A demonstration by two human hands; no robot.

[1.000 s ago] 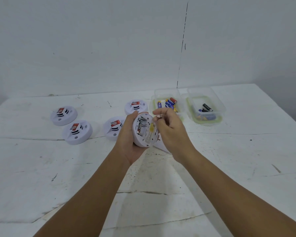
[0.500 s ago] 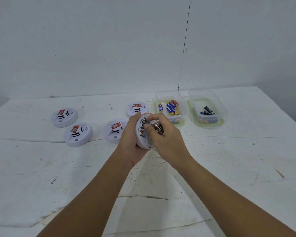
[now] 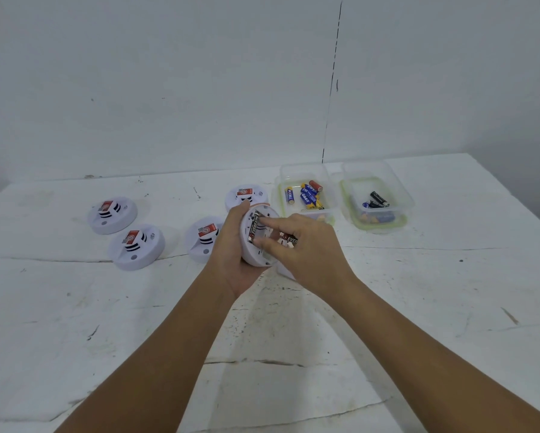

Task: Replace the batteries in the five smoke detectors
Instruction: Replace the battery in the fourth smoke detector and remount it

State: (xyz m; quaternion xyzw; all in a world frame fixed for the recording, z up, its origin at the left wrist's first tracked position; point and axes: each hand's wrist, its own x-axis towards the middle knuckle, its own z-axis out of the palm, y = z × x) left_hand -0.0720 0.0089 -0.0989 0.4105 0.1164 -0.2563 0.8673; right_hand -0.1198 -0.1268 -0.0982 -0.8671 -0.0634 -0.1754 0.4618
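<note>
Person at white table [image 3: 418,307], both forearms extended over it.

Left hand [image 3: 234,245] grips one smoke detector [image 3: 256,242] from its left side, fingers curled round the rim, back of the unit turned toward the person and tilted on edge above the table. Battery compartment open; one black battery [image 3: 253,228] seated in it, lengthwise.

Right hand [image 3: 306,248] over the compartment: index finger extended, tip pressing on the seated battery. A second black battery [image 3: 289,240] is tucked in the same hand, held between thumb and curled fingers; only part of its label shows.

Four more detectors lie face-up on the table: two at far left [image 3: 112,215] and [image 3: 136,246], one just left of the left hand [image 3: 203,237], one beyond it [image 3: 246,195], partly hidden by the thumb. Each carries a red label.

Far right: two clear plastic tubs side by side. Left tub [image 3: 304,173] holds blue-and-yellow batteries [image 3: 307,196] plus one red. Right tub [image 3: 378,175] holds a few dark batteries [image 3: 378,200].

A flat white piece lies on the table under the right hand; cannot tell what it is.
</note>
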